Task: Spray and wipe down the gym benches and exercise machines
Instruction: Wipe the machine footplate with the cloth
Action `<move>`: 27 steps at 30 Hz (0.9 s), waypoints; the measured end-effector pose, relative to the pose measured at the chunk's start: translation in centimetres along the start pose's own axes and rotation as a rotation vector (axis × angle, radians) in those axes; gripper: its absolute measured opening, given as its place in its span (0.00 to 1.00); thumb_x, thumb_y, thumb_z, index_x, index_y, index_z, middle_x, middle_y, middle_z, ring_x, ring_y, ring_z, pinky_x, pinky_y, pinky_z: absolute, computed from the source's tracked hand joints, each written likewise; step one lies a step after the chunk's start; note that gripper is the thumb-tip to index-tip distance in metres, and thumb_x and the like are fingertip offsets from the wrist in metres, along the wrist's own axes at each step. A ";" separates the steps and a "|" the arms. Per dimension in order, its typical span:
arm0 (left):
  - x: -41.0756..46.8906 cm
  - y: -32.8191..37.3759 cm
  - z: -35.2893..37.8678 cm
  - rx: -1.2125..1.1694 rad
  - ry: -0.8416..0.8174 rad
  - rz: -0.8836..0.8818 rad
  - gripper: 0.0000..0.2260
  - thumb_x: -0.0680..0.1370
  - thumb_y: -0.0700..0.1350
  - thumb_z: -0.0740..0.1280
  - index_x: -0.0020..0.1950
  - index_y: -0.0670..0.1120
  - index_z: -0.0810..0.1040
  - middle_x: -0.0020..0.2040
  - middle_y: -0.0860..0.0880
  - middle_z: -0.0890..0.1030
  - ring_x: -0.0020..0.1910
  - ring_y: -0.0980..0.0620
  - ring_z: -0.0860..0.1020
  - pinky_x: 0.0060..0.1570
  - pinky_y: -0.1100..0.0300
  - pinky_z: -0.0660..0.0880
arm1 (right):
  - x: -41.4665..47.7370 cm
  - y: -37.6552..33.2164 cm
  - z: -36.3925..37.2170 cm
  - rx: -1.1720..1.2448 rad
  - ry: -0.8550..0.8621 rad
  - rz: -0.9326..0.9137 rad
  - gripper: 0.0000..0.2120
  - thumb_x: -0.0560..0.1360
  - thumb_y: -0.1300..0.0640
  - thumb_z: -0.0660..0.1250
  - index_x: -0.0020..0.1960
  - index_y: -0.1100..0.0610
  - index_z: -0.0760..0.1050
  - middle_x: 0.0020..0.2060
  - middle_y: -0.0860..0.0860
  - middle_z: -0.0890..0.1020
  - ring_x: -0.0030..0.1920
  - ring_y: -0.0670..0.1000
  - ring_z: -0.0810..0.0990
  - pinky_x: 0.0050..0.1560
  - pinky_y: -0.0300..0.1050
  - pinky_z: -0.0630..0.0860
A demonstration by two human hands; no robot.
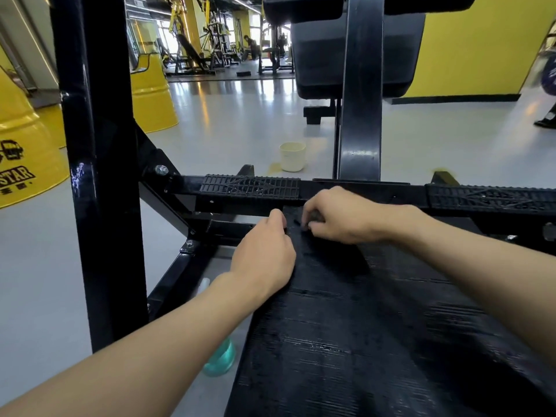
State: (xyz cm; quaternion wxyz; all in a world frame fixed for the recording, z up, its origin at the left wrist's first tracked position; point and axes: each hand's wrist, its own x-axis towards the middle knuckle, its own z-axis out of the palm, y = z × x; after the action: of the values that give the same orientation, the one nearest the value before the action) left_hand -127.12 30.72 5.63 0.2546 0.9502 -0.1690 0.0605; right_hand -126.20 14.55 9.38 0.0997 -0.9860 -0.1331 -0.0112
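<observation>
Black ribbed platform [346, 326] of the machine; both hands sit at its far end, nearly touching each other

Right hand [340, 218]: knuckles up, fingers curled down, pinching a small dark grey wad [314, 216] against the platform. The wad is blurred, identity unclear

Left hand [264, 251]: back of hand up, fingers bent at the platform's left edge, tips hidden. Cannot tell whether it grips anything

Both forearms bare, extended forward, converging

Spray bottle [219, 359], teal liquid, stands on the grey floor [240, 121] just left of the platform, partly behind the left forearm

Cream cup [292, 156] on the floor beyond the footrest bar [249, 185]
</observation>
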 end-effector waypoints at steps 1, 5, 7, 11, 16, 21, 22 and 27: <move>0.0 0.0 0.0 0.003 0.002 0.004 0.10 0.82 0.41 0.55 0.62 0.44 0.70 0.59 0.45 0.77 0.57 0.43 0.75 0.57 0.48 0.72 | -0.4 -0.2 -0.1 0.026 -0.049 -0.040 0.09 0.75 0.58 0.65 0.51 0.50 0.82 0.41 0.46 0.82 0.46 0.51 0.80 0.47 0.44 0.76; 0.1 0.0 0.0 0.003 -0.001 0.004 0.09 0.82 0.40 0.56 0.60 0.44 0.70 0.57 0.44 0.78 0.55 0.42 0.75 0.56 0.49 0.71 | -0.1 1.9 0.1 -0.103 0.103 0.013 0.09 0.77 0.57 0.62 0.53 0.49 0.80 0.52 0.51 0.79 0.51 0.57 0.80 0.52 0.52 0.77; 0.0 0.0 0.0 0.008 -0.018 0.003 0.09 0.82 0.40 0.55 0.60 0.45 0.69 0.57 0.45 0.77 0.55 0.42 0.75 0.56 0.48 0.72 | 0.2 3.0 0.2 -0.154 0.191 0.119 0.10 0.78 0.58 0.60 0.54 0.51 0.79 0.53 0.54 0.77 0.51 0.62 0.79 0.48 0.51 0.75; 0.0 0.0 -0.1 0.029 -0.029 0.004 0.09 0.82 0.41 0.55 0.60 0.46 0.69 0.57 0.45 0.77 0.54 0.43 0.75 0.55 0.47 0.73 | -0.3 1.7 -0.1 -0.095 0.026 0.038 0.09 0.74 0.60 0.63 0.51 0.53 0.80 0.40 0.47 0.77 0.45 0.54 0.78 0.44 0.42 0.72; 0.0 0.4 -0.1 0.063 -0.021 0.023 0.08 0.82 0.41 0.55 0.58 0.44 0.69 0.55 0.44 0.77 0.53 0.41 0.75 0.54 0.46 0.73 | -1.6 2.9 -0.7 0.083 0.021 0.047 0.16 0.78 0.50 0.67 0.65 0.49 0.76 0.59 0.51 0.75 0.61 0.52 0.75 0.62 0.44 0.70; 0.2 1.1 -1.0 0.157 -0.090 0.018 0.12 0.80 0.49 0.57 0.61 0.47 0.70 0.53 0.47 0.79 0.52 0.42 0.77 0.51 0.49 0.75 | -1.8 3.8 0.1 -0.426 -0.080 0.082 0.22 0.83 0.41 0.50 0.76 0.43 0.57 0.68 0.54 0.61 0.67 0.58 0.63 0.65 0.57 0.64; 0.4 1.4 -1.3 0.161 -0.122 -0.015 0.14 0.80 0.54 0.58 0.61 0.48 0.69 0.51 0.47 0.79 0.52 0.42 0.77 0.51 0.50 0.75 | -1.6 3.9 0.0 -0.437 -0.064 0.080 0.21 0.83 0.42 0.51 0.75 0.44 0.59 0.67 0.55 0.61 0.65 0.59 0.65 0.63 0.57 0.67; 0.0 2.7 -0.1 0.170 -0.224 -0.069 0.30 0.77 0.66 0.59 0.66 0.43 0.64 0.64 0.41 0.73 0.62 0.38 0.75 0.58 0.49 0.72 | -0.6 3.4 0.1 -0.038 0.196 0.023 0.14 0.80 0.52 0.64 0.65 0.51 0.71 0.54 0.55 0.74 0.53 0.60 0.77 0.55 0.53 0.74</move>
State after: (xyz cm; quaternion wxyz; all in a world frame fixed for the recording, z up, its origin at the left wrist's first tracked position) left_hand -128.12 28.60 6.94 0.1549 0.9744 -0.1579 -0.0407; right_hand -125.87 11.20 8.64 0.0936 -0.9834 -0.1110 -0.1089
